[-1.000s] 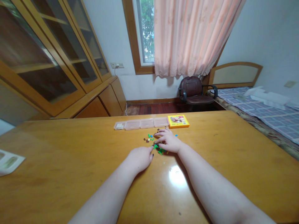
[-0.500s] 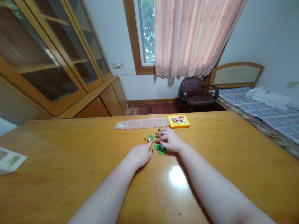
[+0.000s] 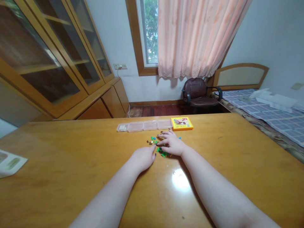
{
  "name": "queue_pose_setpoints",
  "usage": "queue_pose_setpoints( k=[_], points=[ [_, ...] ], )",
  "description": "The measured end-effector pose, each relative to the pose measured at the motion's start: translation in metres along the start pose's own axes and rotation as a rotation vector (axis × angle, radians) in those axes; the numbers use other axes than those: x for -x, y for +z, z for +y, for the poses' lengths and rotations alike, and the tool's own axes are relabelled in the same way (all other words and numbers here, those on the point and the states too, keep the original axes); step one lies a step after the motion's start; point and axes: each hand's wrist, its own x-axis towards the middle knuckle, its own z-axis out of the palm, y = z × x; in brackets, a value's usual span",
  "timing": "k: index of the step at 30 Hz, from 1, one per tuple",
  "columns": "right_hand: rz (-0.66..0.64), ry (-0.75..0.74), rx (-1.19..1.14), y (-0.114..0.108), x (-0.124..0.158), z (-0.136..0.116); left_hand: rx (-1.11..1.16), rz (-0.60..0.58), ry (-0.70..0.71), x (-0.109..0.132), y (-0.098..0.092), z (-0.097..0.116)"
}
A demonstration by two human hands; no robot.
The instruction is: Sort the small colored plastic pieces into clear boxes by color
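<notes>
Small green, brown, blue and yellow pieces (image 3: 163, 154) lie in a loose pile on the wooden table (image 3: 78, 164). My right hand (image 3: 173, 143) rests over the pile with its fingers spread, hiding some of the pieces. Left of it, my left hand (image 3: 144, 158) lies on the table, index finger pointing at the pile's left edge, thumb apart from it. No piece shows in either hand. A few more pieces, among them a green one (image 3: 152, 138), lie beyond my left fingertips.
Behind the pieces stands a row of clear plastic trays (image 3: 150, 125), with a yellow box (image 3: 182, 123) at its right end. A white object (image 3: 11, 164) sits at the left table edge. Beyond the table is a brown chair (image 3: 196, 91).
My right hand's fingers have shifted slightly left and toward me and spread over the pile, uncovering a blue piece behind the hand. My left hand has barely moved.
</notes>
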Motion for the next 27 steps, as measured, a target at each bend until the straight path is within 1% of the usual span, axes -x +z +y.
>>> queue_pose_setpoints(
  k=[2, 5, 10, 14, 17, 21, 23, 25, 27],
  points=[
    [-0.005, 0.008, 0.005, 0.001, 0.000, 0.000, -0.004, 0.019, -0.014, -0.002, -0.001, 0.000],
    [0.030, 0.014, 0.017, 0.001, 0.000, 0.000, -0.010, 0.048, -0.045, -0.007, 0.001, -0.004],
    [0.095, 0.036, 0.050, 0.001, -0.001, 0.001, -0.007, 0.027, -0.027, -0.015, 0.008, -0.010],
    [0.167, 0.104, 0.096, 0.002, -0.002, 0.003, -0.006, 0.012, -0.011, -0.010, 0.007, -0.007],
    [0.187, 0.116, 0.102, 0.003, -0.003, 0.005, -0.001, 0.014, 0.016, -0.004, 0.003, -0.002],
    [0.196, 0.102, 0.092, 0.004, -0.003, 0.005, -0.026, 0.004, -0.086, -0.006, 0.003, 0.001],
    [0.205, 0.095, 0.084, 0.004, -0.003, 0.006, -0.019, -0.017, -0.109, -0.009, 0.004, -0.001],
    [0.216, 0.089, 0.073, 0.004, -0.003, 0.006, -0.005, -0.024, -0.086, -0.010, 0.004, -0.004],
    [0.226, 0.087, 0.065, 0.004, -0.003, 0.007, 0.017, -0.021, -0.035, -0.008, 0.003, -0.006]
  ],
)
